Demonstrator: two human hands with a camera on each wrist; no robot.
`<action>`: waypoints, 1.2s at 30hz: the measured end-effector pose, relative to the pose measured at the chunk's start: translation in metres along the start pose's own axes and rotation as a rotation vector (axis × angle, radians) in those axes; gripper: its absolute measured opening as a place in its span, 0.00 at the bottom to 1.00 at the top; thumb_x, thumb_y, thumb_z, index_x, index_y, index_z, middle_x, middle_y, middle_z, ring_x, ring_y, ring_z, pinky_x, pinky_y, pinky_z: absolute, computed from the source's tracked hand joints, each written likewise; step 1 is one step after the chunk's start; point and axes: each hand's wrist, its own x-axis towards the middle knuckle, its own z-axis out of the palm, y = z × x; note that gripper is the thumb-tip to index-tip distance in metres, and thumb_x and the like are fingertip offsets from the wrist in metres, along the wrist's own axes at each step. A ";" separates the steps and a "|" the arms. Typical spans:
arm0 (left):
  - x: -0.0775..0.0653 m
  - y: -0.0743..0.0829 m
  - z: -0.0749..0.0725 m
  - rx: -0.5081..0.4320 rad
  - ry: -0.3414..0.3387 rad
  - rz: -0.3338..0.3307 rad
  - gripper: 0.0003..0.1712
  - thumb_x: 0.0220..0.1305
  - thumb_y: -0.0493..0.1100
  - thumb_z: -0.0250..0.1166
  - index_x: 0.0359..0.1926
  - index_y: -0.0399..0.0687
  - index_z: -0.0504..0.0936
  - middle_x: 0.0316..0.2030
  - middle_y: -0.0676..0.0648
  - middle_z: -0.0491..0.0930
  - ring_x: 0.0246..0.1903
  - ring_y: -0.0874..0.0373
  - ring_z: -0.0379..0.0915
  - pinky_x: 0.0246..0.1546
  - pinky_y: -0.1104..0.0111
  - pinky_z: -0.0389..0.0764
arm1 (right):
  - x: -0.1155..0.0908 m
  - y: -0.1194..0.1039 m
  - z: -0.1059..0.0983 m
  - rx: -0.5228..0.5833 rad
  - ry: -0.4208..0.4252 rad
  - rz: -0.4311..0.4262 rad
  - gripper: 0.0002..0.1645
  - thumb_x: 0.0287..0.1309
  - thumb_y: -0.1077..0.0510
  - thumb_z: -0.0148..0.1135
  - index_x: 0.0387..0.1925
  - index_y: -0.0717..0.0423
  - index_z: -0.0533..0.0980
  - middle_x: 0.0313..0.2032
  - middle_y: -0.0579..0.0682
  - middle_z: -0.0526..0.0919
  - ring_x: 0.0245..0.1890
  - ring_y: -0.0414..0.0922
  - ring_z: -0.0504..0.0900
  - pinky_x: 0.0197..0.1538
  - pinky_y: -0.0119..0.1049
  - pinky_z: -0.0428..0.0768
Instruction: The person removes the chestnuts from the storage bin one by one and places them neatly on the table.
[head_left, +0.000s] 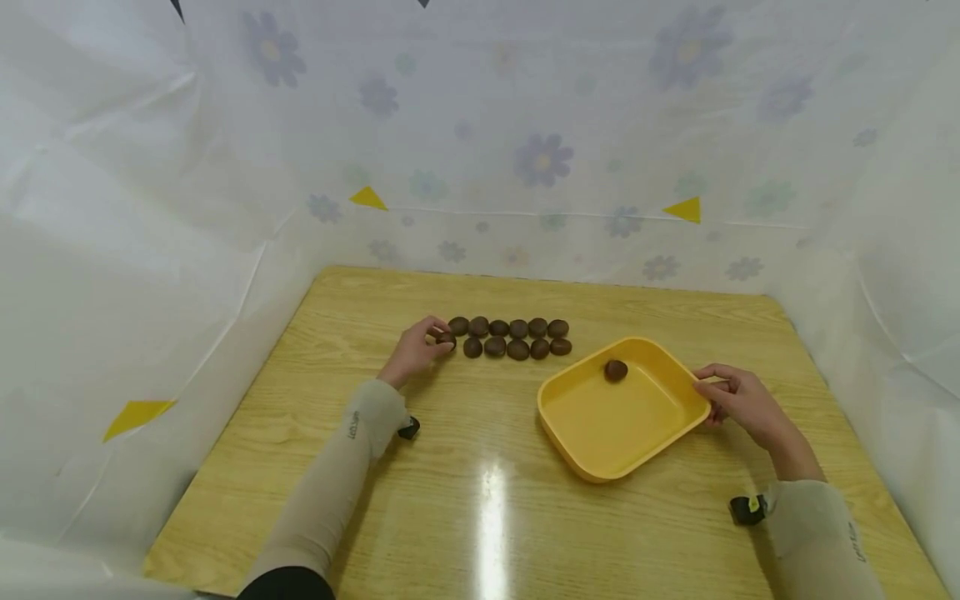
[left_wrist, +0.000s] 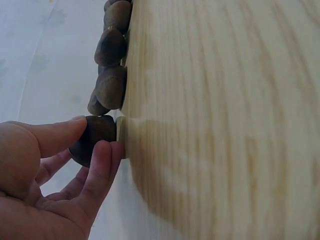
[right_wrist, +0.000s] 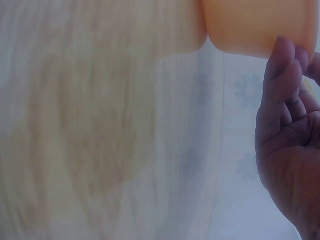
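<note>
At the left end of the front row, my left hand (head_left: 412, 352) pinches a dark brown chestnut (left_wrist: 98, 133) between thumb and fingers, low at the tabletop. More chestnuts (head_left: 517, 349) lie beside it in two roughly straight rows, one behind the other. To the right sits a yellow rectangular tray (head_left: 600, 433), turned at an angle, with a single chestnut (head_left: 616, 370) inside near its back wall. My right hand (head_left: 750, 407) holds the tray's right corner, thumb at the rim and fingers against the outer wall.
Beneath everything is a wood-grain table (head_left: 442, 517). White flowered sheeting (head_left: 480, 125) rises behind the table and along both sides, with yellow triangular markers (head_left: 683, 211) on it.
</note>
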 end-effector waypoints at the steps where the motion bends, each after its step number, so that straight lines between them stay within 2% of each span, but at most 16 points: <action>1: 0.001 0.000 0.001 0.005 0.002 0.000 0.15 0.76 0.42 0.64 0.60 0.47 0.77 0.59 0.37 0.77 0.46 0.46 0.77 0.40 0.61 0.78 | 0.000 0.000 0.000 0.001 0.000 0.002 0.25 0.79 0.56 0.55 0.63 0.74 0.71 0.25 0.57 0.86 0.20 0.53 0.82 0.26 0.43 0.86; 18: 0.007 -0.001 0.009 0.060 0.013 0.034 0.16 0.73 0.40 0.66 0.58 0.44 0.78 0.56 0.36 0.80 0.48 0.44 0.78 0.47 0.56 0.78 | -0.001 0.003 0.001 -0.007 -0.004 -0.028 0.24 0.79 0.56 0.54 0.63 0.74 0.71 0.26 0.59 0.86 0.20 0.52 0.81 0.27 0.42 0.86; 28: 0.007 -0.001 0.008 0.042 -0.006 0.020 0.16 0.75 0.40 0.65 0.59 0.43 0.77 0.58 0.35 0.78 0.54 0.42 0.78 0.50 0.55 0.80 | -0.001 0.004 0.001 -0.001 0.000 -0.024 0.24 0.79 0.56 0.54 0.63 0.73 0.71 0.25 0.55 0.85 0.21 0.54 0.81 0.27 0.44 0.86; 36: 0.008 -0.002 0.006 0.048 -0.013 0.004 0.19 0.76 0.42 0.64 0.62 0.42 0.76 0.60 0.35 0.79 0.59 0.40 0.78 0.53 0.52 0.81 | 0.000 0.006 0.001 -0.008 0.002 -0.021 0.24 0.79 0.55 0.55 0.63 0.72 0.71 0.25 0.55 0.85 0.21 0.54 0.82 0.27 0.44 0.86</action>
